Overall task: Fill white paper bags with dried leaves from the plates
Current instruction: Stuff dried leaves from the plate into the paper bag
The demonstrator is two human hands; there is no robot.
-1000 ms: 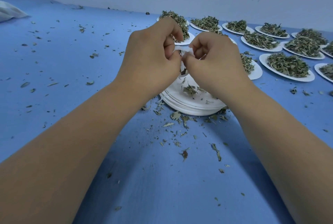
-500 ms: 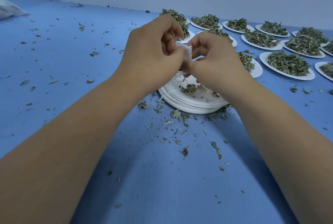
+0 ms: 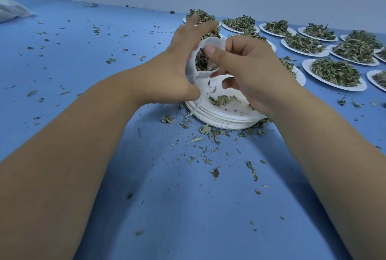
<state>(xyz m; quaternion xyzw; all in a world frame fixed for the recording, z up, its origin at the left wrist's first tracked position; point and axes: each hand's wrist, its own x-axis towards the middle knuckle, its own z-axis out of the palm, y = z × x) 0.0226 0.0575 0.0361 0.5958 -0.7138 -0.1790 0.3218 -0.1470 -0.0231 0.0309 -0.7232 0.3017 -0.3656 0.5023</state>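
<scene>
Open-mouthed white paper bag [image 3: 191, 71] above stacked plates [image 3: 225, 123], dried leaves [image 3: 201, 61] inside, leaf-heaped plates [image 3: 359, 86] beyond.

Light: soft, even, cool blue cast. Faint shadows on table [image 3: 188, 218]. Left hand [image 3: 175, 65] fingertips [image 3: 195, 20] motion-blurred. Wide-angle edge stretch.

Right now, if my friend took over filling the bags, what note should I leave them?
Left hand cups the white paper bag, mouth open, leaves inside.
Right hand pinches the bag's rim, thumb at the mouth.
Below: a stack of plates, a few dried leaves on the top one.
Done: this bag is partly filled.
Left: many full plates wait at the right on the blue table.
</scene>
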